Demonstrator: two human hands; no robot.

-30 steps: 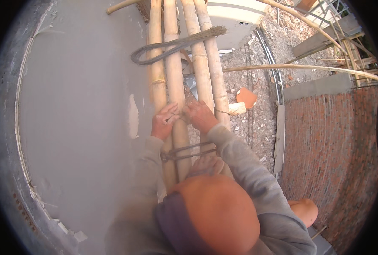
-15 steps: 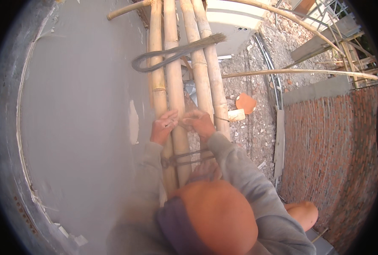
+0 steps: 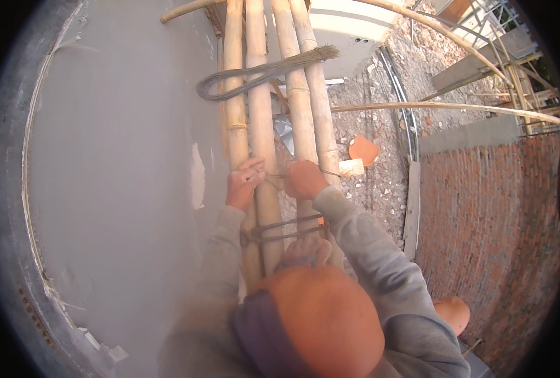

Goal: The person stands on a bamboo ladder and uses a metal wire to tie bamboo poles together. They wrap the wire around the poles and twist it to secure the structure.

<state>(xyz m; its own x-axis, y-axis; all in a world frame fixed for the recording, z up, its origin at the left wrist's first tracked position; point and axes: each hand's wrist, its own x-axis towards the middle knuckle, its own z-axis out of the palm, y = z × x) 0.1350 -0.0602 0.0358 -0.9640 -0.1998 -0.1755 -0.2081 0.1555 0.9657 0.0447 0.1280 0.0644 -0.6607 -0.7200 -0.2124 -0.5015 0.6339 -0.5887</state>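
Several bamboo poles (image 3: 259,107) run side by side away from me. My left hand (image 3: 245,181) is closed at the left poles, its fingertips on a thin wire (image 3: 274,180) that crosses the second pole. Just right of it, my right hand (image 3: 305,179) is a fist over the third pole, shut on the wire's other part; its fingers hide the end. Nearer to me, dark bands (image 3: 286,222) wrap the poles. Farther up, a looped bundle of tie wire (image 3: 264,70) lies across the poles.
A smooth grey wall (image 3: 122,157) stands to the left. Far below on the right lie rubble ground (image 3: 355,208), an orange piece (image 3: 364,151) and pipes (image 3: 398,88). A brick wall (image 3: 475,214) rises at right. A thin bamboo pole (image 3: 444,106) sticks out sideways. My bent knee (image 3: 324,321) is close below.
My right hand has moved slightly right and turned from a fingertip pinch into a fist. The left hand stays nearly in place. The whole view has shifted slightly.
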